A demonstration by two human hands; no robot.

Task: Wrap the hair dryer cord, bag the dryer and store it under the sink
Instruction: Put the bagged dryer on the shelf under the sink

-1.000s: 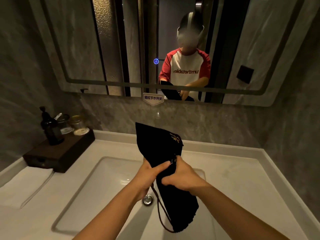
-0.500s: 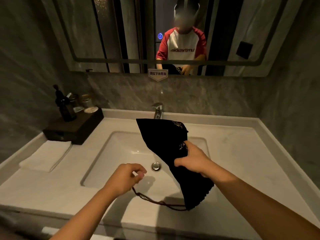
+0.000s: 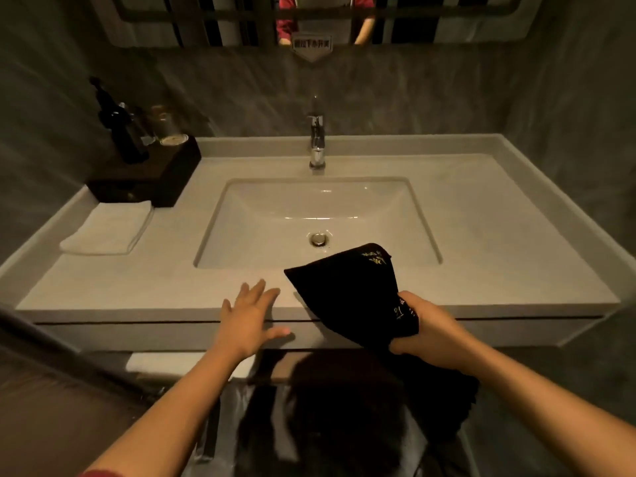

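The right hand (image 3: 426, 333) has its grip closed around the middle of the black cloth drawstring bag (image 3: 354, 294), at the near edge of the pale stone desk (image 3: 137, 287). The left hand (image 3: 249, 316) is spread open and empty beside it. Farther away is the white rectangular sink (image 3: 275, 215).

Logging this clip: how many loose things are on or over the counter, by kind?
Black bag, in right hand: 1
Folded towel: 1
Pump bottle: 1
Glass jar: 1
Dark tray: 1
Total: 5
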